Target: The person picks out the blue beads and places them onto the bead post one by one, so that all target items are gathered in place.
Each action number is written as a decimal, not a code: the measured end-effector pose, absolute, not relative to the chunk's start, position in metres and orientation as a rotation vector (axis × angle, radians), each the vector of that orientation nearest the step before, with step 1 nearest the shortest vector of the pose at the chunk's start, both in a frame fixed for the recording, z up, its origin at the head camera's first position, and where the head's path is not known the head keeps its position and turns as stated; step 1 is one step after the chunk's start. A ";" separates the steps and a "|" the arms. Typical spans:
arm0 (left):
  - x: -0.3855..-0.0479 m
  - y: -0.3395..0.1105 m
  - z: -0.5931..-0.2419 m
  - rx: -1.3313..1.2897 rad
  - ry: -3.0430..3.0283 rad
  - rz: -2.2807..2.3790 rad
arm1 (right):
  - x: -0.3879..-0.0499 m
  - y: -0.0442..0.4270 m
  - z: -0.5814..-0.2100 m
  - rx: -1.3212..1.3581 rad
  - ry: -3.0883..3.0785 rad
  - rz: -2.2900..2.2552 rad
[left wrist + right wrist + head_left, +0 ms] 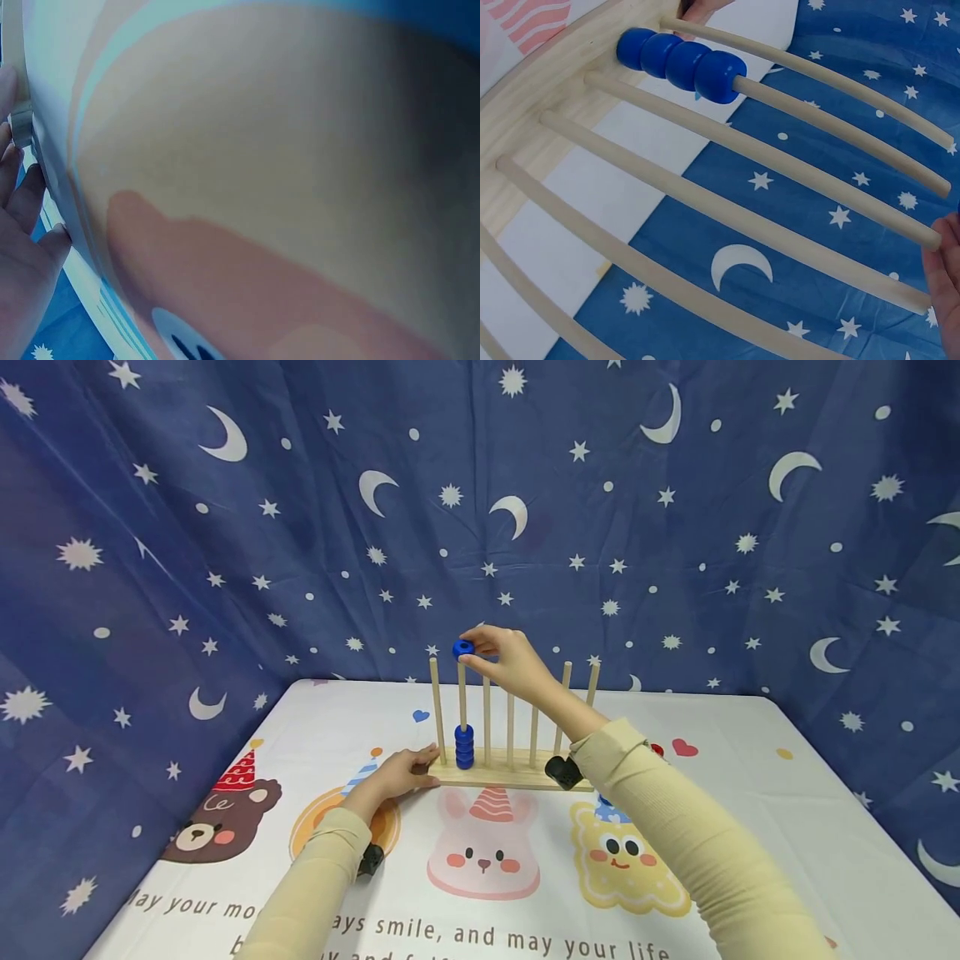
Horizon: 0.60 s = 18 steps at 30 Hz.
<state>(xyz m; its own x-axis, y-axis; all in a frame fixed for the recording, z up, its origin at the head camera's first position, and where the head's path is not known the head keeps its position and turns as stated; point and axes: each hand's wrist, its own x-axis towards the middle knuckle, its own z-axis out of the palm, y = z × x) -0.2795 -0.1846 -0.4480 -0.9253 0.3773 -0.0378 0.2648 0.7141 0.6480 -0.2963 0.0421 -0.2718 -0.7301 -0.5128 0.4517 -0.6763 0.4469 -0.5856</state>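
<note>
A wooden peg rack has a long pale base (480, 777) with a row of several upright pegs. Between thumb and fingers, my right hand (510, 664) pinches a blue bead (463, 650) at the top of the second peg from the left. Lower on that same peg, several blue beads (679, 64) are stacked against the base. My left hand (401, 772) grips the base's left end, thumb at the front edge. In the left wrist view, the left fingers (30, 199) show only at the left edge. The right wrist view barely catches the right hand (946, 281).
A white tablecloth (750, 827) printed with cartoon animals and lettering covers the table. Behind it hangs a blue star-and-moon curtain (480, 527). A small red thing (657, 749) is partly hidden by my right sleeve. Black wrist cameras (562, 772) sit on both wrists.
</note>
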 end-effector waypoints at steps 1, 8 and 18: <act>-0.279 -0.185 -0.448 0.520 2.753 1.000 | -0.297 0.041 -0.273 1.033 -2.494 1.154; -0.278 -0.186 -0.448 0.545 2.760 0.986 | -0.300 0.037 -0.280 0.972 -2.504 1.166; -0.278 -0.186 -0.447 0.539 2.775 0.958 | -0.300 0.035 -0.283 0.946 -2.497 1.147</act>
